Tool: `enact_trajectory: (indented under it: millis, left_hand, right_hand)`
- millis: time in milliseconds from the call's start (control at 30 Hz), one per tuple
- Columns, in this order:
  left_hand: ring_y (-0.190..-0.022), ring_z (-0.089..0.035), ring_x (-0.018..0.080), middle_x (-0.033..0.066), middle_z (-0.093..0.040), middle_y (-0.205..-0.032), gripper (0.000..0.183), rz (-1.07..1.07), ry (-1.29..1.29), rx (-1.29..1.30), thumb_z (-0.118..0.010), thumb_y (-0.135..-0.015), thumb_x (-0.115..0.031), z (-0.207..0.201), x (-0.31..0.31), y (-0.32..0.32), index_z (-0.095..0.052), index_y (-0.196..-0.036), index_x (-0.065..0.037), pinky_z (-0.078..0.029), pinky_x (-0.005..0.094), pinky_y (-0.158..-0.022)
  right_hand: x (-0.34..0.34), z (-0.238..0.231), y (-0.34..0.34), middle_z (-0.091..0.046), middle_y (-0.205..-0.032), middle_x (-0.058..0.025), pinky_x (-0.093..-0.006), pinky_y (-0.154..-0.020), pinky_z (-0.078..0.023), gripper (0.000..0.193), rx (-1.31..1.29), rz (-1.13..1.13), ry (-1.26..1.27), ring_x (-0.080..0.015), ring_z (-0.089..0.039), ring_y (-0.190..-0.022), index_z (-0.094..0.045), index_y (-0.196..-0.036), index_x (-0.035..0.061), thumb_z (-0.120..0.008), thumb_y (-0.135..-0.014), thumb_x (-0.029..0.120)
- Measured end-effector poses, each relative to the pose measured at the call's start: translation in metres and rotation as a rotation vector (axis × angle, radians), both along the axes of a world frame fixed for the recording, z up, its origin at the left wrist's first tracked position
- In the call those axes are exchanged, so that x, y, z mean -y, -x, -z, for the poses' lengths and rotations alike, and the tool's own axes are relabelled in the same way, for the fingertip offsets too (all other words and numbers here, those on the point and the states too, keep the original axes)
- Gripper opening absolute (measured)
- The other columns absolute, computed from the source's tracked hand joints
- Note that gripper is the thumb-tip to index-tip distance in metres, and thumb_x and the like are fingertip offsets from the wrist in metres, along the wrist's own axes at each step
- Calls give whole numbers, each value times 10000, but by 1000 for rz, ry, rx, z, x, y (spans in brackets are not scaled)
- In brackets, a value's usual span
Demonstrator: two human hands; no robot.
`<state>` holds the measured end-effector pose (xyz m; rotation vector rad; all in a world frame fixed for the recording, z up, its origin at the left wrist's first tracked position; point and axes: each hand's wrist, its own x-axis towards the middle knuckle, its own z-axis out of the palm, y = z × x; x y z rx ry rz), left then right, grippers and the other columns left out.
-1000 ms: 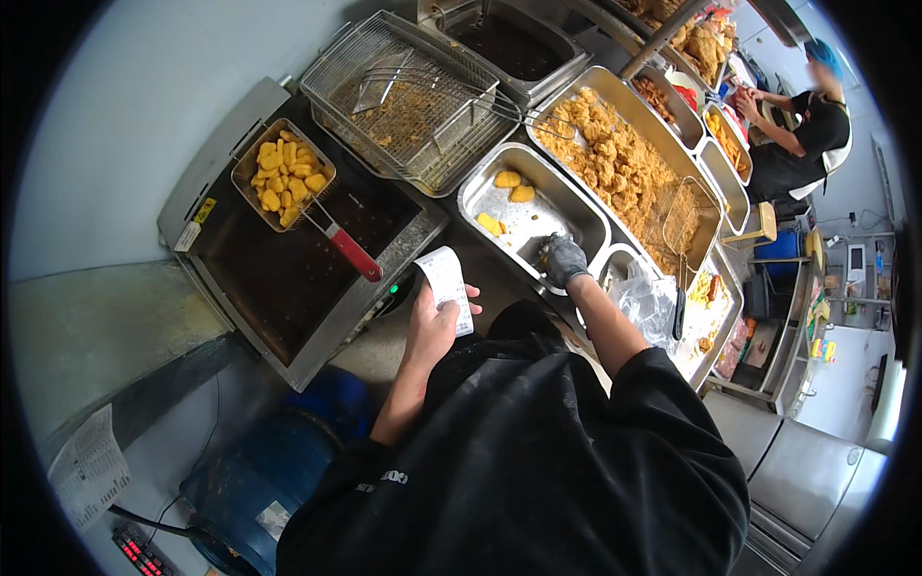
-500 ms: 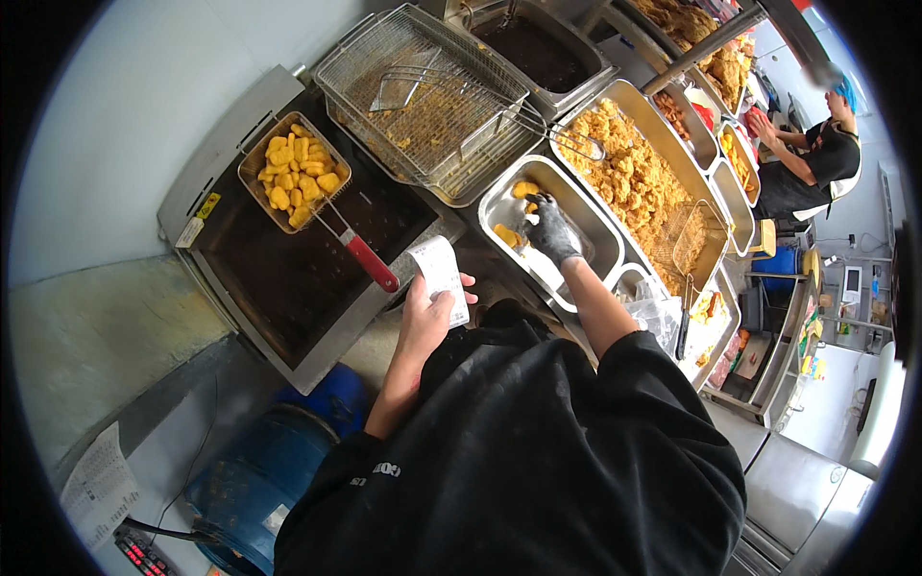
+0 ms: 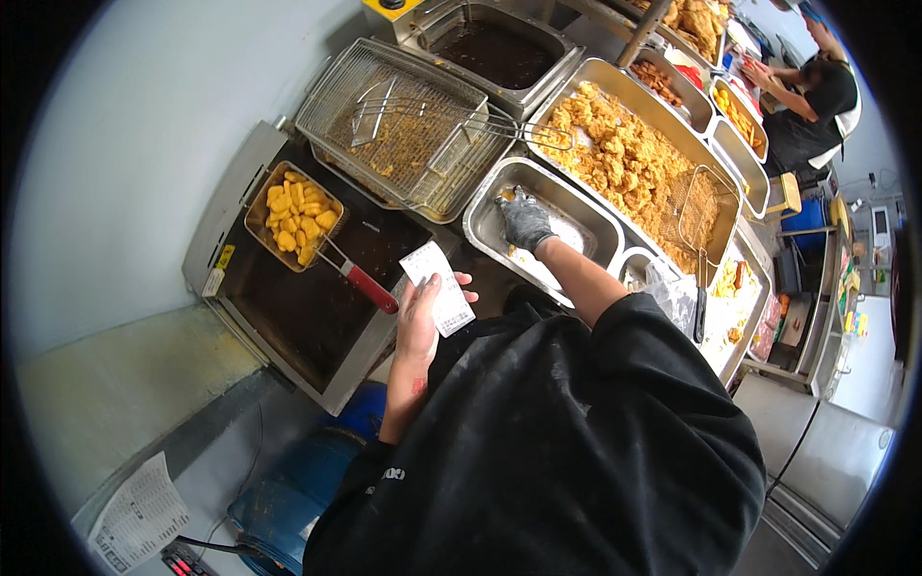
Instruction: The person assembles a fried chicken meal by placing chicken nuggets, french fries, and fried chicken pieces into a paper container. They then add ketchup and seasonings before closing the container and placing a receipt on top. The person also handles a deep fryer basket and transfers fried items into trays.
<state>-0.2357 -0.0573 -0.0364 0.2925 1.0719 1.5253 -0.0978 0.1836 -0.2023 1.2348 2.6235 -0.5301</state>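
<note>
My left hand [image 3: 419, 317] holds a long white paper slip [image 3: 439, 288] with print on it, thumb on top, in front of my body. My right hand [image 3: 525, 223], in a black glove, reaches down into a steel pan [image 3: 597, 230]. Its fingers are bent together near the pan's left end, with a bit of golden nugget [image 3: 507, 194] showing at the tips; the palm side is hidden. Left of the slip, a wire basket full of nuggets [image 3: 298, 213] rests over the dark fryer, its red handle [image 3: 372, 288] pointing toward my left hand.
Empty wire baskets [image 3: 403, 125] lie on a crumb-covered rack behind. Right of my pan stands a large tray of fried chicken pieces [image 3: 624, 144] with a wire skimmer [image 3: 706, 211]. A blue barrel [image 3: 288, 494] is at lower left. Another person [image 3: 816, 96] works at far right.
My right hand has shifted slightly left and down over the nuggets in the pan, which are now mostly covered or gone from sight. The slip stays in my left hand; the whole view has turned slightly.
</note>
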Motion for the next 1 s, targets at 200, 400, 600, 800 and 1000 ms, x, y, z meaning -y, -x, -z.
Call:
enact_trajectory:
  millis: [200, 400, 600, 800, 1000]
  left_hand:
    - [-851, -701, 277, 186, -674, -1052, 303, -8, 19, -59, -483, -1015, -215, 0, -8, -14, -483, -1257, -33, -567, 384, -768]
    - [-866, -686, 285, 194, -658, -1062, 332, 42, 65, -96, -485, -1014, -238, -3, -19, -22, -478, -1267, -24, -559, 414, -776]
    - [-832, -697, 274, 191, -667, -1046, 318, 51, 62, -66, -494, -1012, -213, -2, -35, -32, -489, -1255, -8, -569, 385, -754]
    - [-856, -695, 272, 192, -665, -1055, 339, 86, 117, -79, -492, -1011, -208, -3, -41, -36, -467, -1284, -8, -566, 385, -755]
    - [-853, -690, 270, 202, -658, -1063, 323, 104, 134, -92, -465, -1015, -176, -4, -46, -43, -455, -1288, -3, -564, 402, -780]
  right_hand:
    - [-10, 22, -23, -454, -1384, -323, -483, -1031, -448, 545, -224, 81, -64, -450, -522, -1223, -541, -1318, 123, -608, -791, 1]
    - [-10, -10, -50, -601, -1172, -248, -427, -984, -471, 492, -642, 377, 167, -411, -565, -1131, -579, -1182, 27, -747, -720, 51]
    - [-15, -43, -121, -651, -1130, -131, -312, -818, -562, 500, -1054, 758, 453, -194, -640, -996, -561, -1250, 7, -778, -815, 123]
    - [-61, -158, -253, -649, -1186, -199, -367, -861, -554, 600, -1106, 1065, -89, -255, -660, -1030, -534, -1313, -19, -774, -829, 242]
    - [-72, -153, -279, -602, -1099, -301, -478, -879, -515, 655, -273, 1001, -720, -444, -616, -1014, -521, -1275, -22, -678, -873, 471]
